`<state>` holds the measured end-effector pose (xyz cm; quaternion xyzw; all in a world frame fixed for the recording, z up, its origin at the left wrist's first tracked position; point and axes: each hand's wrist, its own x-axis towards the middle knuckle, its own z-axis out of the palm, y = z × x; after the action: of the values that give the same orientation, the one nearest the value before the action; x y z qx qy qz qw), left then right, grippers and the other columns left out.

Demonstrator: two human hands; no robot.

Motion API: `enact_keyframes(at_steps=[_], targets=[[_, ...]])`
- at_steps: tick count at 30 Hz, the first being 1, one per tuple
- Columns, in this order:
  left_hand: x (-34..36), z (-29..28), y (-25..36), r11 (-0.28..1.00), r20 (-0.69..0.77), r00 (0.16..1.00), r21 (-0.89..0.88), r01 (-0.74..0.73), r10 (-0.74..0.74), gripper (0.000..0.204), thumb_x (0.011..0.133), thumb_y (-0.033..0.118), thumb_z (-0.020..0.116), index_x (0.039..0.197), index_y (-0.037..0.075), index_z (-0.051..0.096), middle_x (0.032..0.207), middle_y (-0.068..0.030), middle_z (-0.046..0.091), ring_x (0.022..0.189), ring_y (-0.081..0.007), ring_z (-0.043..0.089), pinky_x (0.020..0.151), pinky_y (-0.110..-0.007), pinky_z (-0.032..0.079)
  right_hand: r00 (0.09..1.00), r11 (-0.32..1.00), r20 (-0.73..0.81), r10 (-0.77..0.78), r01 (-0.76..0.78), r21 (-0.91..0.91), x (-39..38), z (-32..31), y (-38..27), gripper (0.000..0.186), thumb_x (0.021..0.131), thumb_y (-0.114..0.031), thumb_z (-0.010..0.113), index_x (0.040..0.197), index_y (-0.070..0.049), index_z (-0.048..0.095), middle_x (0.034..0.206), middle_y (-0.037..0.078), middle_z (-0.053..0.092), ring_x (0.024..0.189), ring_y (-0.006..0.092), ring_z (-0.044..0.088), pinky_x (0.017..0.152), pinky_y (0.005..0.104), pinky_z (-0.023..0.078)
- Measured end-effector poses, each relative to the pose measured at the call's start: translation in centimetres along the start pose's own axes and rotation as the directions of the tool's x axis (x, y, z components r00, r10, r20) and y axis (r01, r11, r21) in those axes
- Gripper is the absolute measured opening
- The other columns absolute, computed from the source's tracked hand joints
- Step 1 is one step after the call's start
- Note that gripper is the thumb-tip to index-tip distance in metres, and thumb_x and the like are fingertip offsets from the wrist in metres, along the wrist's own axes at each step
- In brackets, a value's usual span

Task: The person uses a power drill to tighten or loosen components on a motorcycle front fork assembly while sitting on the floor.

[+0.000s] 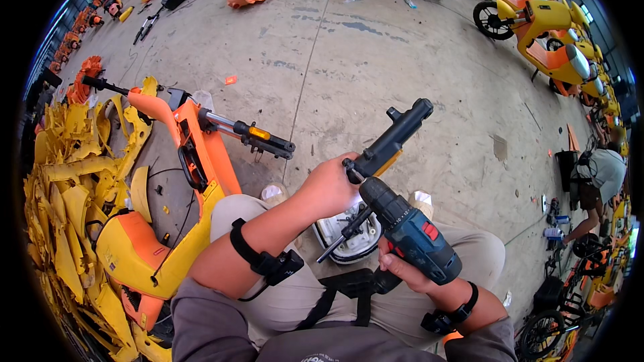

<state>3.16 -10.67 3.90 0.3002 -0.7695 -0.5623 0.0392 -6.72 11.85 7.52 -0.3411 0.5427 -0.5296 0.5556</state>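
Observation:
My left hand is closed round the lower end of a black fork leg, a tube-like part with a stub on its side and a yellow-orange strip along its edge. It slants up and away to the right. My right hand grips a dark blue-green cordless drill with red marks. The drill's bit points at the part's end beside my left fingers; whether it touches cannot be told. Below, between my knees, lies a white-lined rounded shell with a dark rim. A thin metal rod crosses over it.
Close at my left lies a partly stripped orange and yellow scooter with its fork exposed. Behind it rises a heap of yellow panels. Yellow scooters stand in rows at far right. A person bends down at right.

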Motion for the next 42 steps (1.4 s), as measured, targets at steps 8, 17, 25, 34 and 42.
enact_keyframes(at_steps=[8, 17, 25, 34, 42], targets=[[0.1, 0.1, -0.1, 0.999, 0.026, 0.999, -0.01, 0.03, -0.03, 0.038, 0.084, 0.004, 0.074, 0.12, 0.002, 0.063, 0.1, -0.0097, 0.073, 0.092, -0.0155, 0.068, 0.085, -0.03, 0.052, 0.999, 0.999, 0.025, -0.035, 0.036, -0.028, 0.1, -0.3, 0.1, 0.009, 0.098, -0.008, 0.062, 0.105, -0.005, 0.057, 0.089, 0.001, 0.058, 0.082, 0.0108, 0.059, 0.073, 0.0279, 0.049], [0.3, 0.3, -0.7, 0.999, 0.013, 1.0, -0.033, 0.0, 0.0, 0.042, 0.083, 0.003, 0.075, 0.123, 0.001, 0.061, 0.102, -0.0081, 0.073, 0.093, -0.0132, 0.067, 0.086, -0.029, 0.052, 0.999, 0.998, 0.031, -0.01, 0.012, -0.061, 0.0, -0.4, 0.0, 0.009, 0.097, -0.007, 0.063, 0.105, -0.005, 0.059, 0.09, 0.001, 0.059, 0.083, 0.0112, 0.058, 0.076, 0.0277, 0.049], [0.1, 0.4, -1.2, 0.998, -0.049, 0.997, 0.002, -0.063, 0.063, 0.033, 0.082, 0.019, 0.078, 0.11, 0.007, 0.065, 0.091, -0.0166, 0.072, 0.087, -0.0356, 0.071, 0.078, -0.039, 0.054, 0.999, 0.998, 0.04, -0.022, 0.025, -0.061, -0.1, -0.5, 0.2, 0.011, 0.097, -0.005, 0.063, 0.107, -0.005, 0.058, 0.09, 0.001, 0.059, 0.083, 0.0113, 0.059, 0.075, 0.0277, 0.049], [0.1, 0.3, -1.0, 0.998, -0.038, 0.998, 0.021, -0.057, 0.058, 0.033, 0.083, 0.016, 0.076, 0.112, 0.006, 0.064, 0.092, -0.0182, 0.072, 0.09, -0.0379, 0.07, 0.079, -0.04, 0.054, 0.997, 0.983, 0.058, -0.045, 0.054, -0.173, 0.1, -0.7, 0.7, 0.012, 0.094, -0.007, 0.064, 0.103, -0.004, 0.057, 0.087, 0.002, 0.058, 0.08, 0.0117, 0.061, 0.073, 0.0284, 0.051], [0.2, 0.4, -1.5, 0.998, -0.033, 0.998, 0.02, -0.061, 0.062, 0.036, 0.083, 0.015, 0.077, 0.115, 0.006, 0.063, 0.091, -0.019, 0.072, 0.089, -0.0379, 0.07, 0.078, -0.04, 0.054, 0.995, 0.964, 0.07, -0.066, 0.082, -0.254, 0.2, -0.5, 0.1, 0.01, 0.094, -0.004, 0.063, 0.102, -0.004, 0.057, 0.087, 0.002, 0.058, 0.079, 0.0119, 0.061, 0.072, 0.0281, 0.051]])
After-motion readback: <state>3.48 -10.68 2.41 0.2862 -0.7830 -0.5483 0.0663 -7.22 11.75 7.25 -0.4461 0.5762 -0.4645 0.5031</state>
